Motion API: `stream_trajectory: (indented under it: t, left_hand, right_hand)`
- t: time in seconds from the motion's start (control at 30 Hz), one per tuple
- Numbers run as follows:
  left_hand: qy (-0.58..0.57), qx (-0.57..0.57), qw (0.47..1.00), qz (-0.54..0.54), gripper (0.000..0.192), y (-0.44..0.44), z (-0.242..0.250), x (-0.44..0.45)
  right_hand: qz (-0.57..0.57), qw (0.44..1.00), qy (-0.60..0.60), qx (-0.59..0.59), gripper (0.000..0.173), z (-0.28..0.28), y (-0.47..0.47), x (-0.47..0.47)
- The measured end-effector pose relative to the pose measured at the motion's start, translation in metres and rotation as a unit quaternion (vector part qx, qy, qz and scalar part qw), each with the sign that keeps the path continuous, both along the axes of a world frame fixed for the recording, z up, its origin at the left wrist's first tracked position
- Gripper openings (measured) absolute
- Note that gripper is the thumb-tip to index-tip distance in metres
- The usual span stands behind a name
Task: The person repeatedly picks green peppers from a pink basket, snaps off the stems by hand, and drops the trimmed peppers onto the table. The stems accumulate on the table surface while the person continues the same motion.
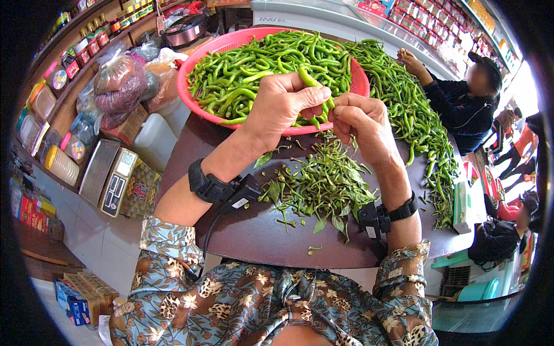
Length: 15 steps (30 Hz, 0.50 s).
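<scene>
My left hand grips a green chili pepper above the near rim of a red plastic basket. Against the pepper's lower end, the fingertips of my right hand are pinched together; whether they hold its stem is hidden by the fingers. Many green chilies fill the basket. Below my hands, a heap of plucked stems and leaves lies on the dark tabletop. A long pile of chilies stretches along the table's right side.
A person sits at the far right, one hand near the chili pile. A white-green box stands at the table's right edge. Left are a weighing scale, a white plastic jug and shelves of jars. A freezer stands behind.
</scene>
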<state>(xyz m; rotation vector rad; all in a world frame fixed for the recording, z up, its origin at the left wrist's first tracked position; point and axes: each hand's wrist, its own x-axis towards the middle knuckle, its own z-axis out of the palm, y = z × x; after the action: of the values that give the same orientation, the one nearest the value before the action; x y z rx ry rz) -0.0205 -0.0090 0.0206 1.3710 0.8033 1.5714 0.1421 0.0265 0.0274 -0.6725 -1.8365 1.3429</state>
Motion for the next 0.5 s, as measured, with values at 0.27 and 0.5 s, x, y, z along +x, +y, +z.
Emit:
stream_trajectory:
  t: [0.27, 0.5]
  left_hand:
    - [0.084, -0.006, 0.987, 0.136, 0.025, 0.023, -0.003, -0.029]
    - [-0.025, -0.114, 0.974, 0.196, 0.023, 0.04, -0.009, -0.064]
  right_hand:
    - [-0.072, 0.979, -0.146, 0.126, 0.031, 0.008, 0.007, 0.019]
    - [-0.143, 0.945, -0.241, 0.167, 0.022, -0.003, 0.027, 0.069]
